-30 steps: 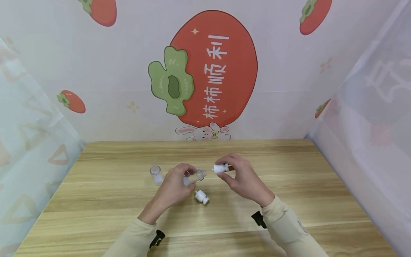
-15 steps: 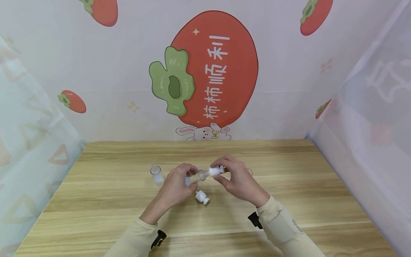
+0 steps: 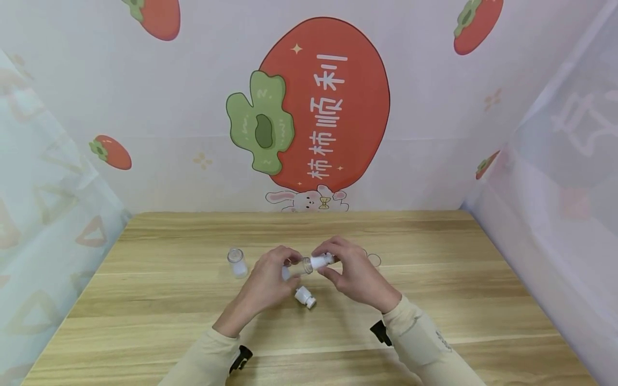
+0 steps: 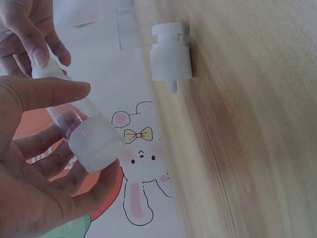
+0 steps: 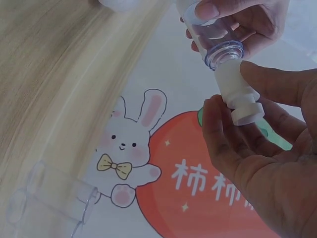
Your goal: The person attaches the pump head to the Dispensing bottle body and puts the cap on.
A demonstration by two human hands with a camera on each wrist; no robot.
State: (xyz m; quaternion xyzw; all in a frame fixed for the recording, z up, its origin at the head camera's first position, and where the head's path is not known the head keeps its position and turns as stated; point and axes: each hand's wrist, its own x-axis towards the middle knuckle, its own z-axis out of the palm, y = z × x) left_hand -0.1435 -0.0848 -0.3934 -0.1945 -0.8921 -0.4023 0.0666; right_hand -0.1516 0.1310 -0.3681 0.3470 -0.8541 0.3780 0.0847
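Observation:
My left hand (image 3: 270, 276) grips a small clear bottle with a white base (image 4: 96, 144), tilted so its neck points toward my right hand (image 3: 357, 271). Between the right thumb and fingers is a white pump top (image 5: 233, 87), pinched with its wide end right at the bottle's mouth. In the right wrist view it lines up with the clear neck, which shows just past its edge. A second white pump top (image 3: 305, 297) lies on the table below the left hand, its short tube showing in the left wrist view.
Another clear bottle with a white lower part (image 3: 237, 262) stands left of my left hand. Clear, hollow covers (image 5: 52, 193) lie on the wooden table (image 3: 193, 321) beyond my right hand. Printed cloth (image 3: 183, 107) hangs at the back and both sides.
My right hand has moved left, bringing the pump top from a gap away up to the bottle's mouth. The left hand has barely shifted. A clear cover now shows behind the right hand.

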